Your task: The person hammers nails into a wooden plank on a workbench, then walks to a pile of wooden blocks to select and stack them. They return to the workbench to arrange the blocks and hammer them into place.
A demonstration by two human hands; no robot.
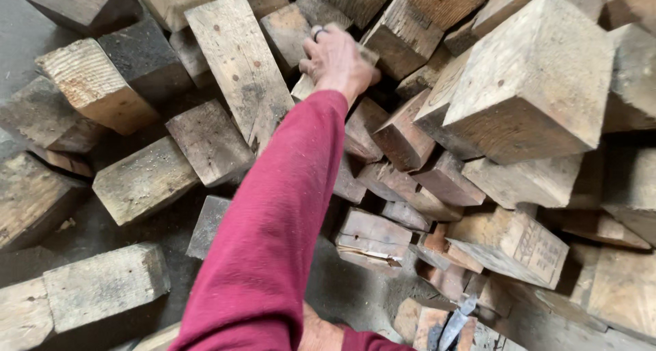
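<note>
Reaching into the heap, we have one hand [336,59] out at the end of a red sleeve [273,228], its fingers curled over the upper end of a small pale wood block [305,86] that lies tilted against the long flat plank [239,64] just beside it. That plank is our landmark. The hand's grip looks closed on the block, though the palm side and the fingertips are turned away from us, so how firmly it holds we cannot tell; a ring shows on one finger. We judge the block is only just taken: it sits in the pile, wedged among its neighbours, not lifted clear. Which of our arms this is we cannot say with any certainty from the sleeve alone; we take it for the left. Below the plank, at the bottom edge, a second wrist [321,336] with a red cuff shows, but its hand is cut off by the frame, so its grip is unknown. Right of the plank a large square-ended timber [540,71] looms close and hides what is behind it. Further down from the plank, near the bottom edge, a dark metal tool [456,324] pokes up, too cut off to identify. Dark gaps between the blocks hide the floor.
</note>
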